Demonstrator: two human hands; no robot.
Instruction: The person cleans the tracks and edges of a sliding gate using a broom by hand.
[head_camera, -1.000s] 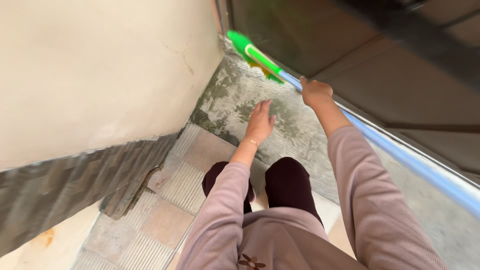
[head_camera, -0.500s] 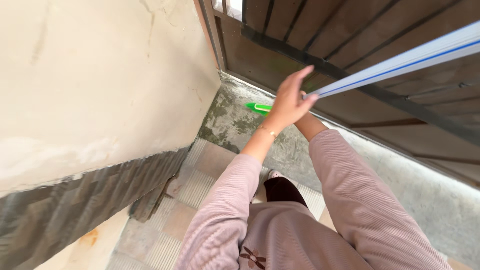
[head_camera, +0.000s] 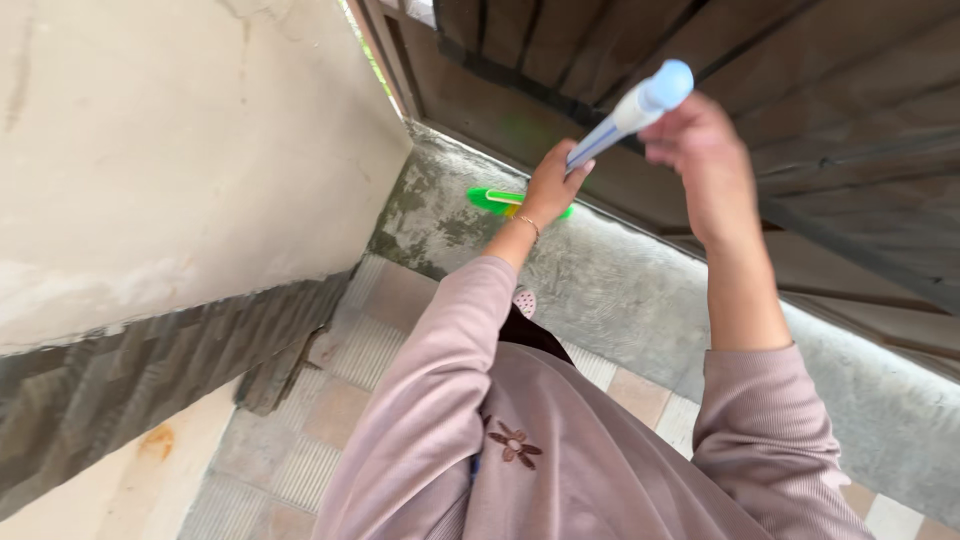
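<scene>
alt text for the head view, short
Both hands grip a blue-and-white broom handle: left hand lower, right hand near the top. Its green head rests on a grey concrete sill below a dark wooden door.

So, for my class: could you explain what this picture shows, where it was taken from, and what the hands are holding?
There is no machine here. The camera sits on a person's head and looks down, so you see their own arms in mauve sleeves. Both hands grip a long blue and white pole: the left hand lower down, the right hand near its top end. The pole leads down to a green broom head, which rests on a grey concrete ledge below a dark wooden gate. A cream wall stands to the left, above a tiled floor.
</scene>
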